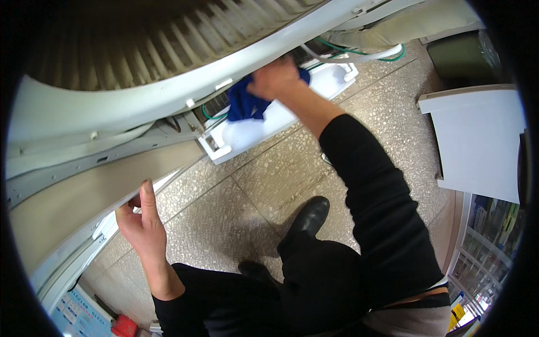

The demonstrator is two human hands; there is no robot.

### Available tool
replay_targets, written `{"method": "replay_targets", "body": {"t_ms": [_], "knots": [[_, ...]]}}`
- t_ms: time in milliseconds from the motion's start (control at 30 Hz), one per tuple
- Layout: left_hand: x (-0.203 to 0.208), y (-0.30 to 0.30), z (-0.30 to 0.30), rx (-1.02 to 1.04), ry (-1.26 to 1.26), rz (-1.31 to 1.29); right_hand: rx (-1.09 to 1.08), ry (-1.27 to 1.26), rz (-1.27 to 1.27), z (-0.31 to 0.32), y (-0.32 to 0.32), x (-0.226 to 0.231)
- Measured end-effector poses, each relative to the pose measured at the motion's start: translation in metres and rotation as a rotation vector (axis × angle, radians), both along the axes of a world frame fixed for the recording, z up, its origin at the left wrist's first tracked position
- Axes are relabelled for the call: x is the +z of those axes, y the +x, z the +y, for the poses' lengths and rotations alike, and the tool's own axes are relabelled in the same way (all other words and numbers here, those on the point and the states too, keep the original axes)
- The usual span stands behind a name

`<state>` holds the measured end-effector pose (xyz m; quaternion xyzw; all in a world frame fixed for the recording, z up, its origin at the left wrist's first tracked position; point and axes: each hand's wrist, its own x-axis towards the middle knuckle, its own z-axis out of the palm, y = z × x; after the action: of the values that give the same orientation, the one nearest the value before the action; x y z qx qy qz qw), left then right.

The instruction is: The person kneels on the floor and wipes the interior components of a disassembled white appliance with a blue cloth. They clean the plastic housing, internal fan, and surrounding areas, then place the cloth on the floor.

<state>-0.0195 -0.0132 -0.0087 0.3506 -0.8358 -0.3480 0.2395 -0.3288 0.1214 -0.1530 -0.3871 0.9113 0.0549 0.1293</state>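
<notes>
A large white appliance (140, 112) with a curved body and a ribbed, dusty opening takes up the top of the view. My left hand (143, 227) grips the edge of its swung-out beige panel (106, 185), thumb on the near side and the other fingers partly hidden. At the foot of the appliance, my right hand (275, 80) presses on a dark blue cloth (244, 101). Its fingertips are blurred and partly hidden against the dark gap. The cloth lies over a white plastic tray-like base (286, 115) on the floor.
Green and white hoses (387, 53) run behind the base at the right. A white cabinet (477, 140) and a dark green bin (457, 59) stand farther right, above a glass-fronted case (488, 236). My black shoe (309, 216) rests on the speckled tile floor (196, 224). A red object (124, 326) sits lower left.
</notes>
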Motion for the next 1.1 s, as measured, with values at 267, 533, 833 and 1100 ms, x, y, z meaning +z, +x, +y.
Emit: {"method": "replay_targets", "body": {"t_ms": [267,533,833,1100], "knots": [[-0.001,-0.001,0.005,0.024,0.027,0.027,-0.028,0.048,-0.054,-0.023,0.030,0.007],[-0.002,-0.006,0.006,0.020,0.000,0.054,-0.198,-0.291,-0.348,-0.021,0.034,0.002],[0.002,-0.005,0.009,0.068,0.017,0.030,0.007,-0.281,-0.206,-0.032,0.067,-0.002],[0.001,-0.001,0.004,0.051,0.027,-0.008,-0.073,-0.093,-0.072,-0.044,0.062,-0.004]]}}
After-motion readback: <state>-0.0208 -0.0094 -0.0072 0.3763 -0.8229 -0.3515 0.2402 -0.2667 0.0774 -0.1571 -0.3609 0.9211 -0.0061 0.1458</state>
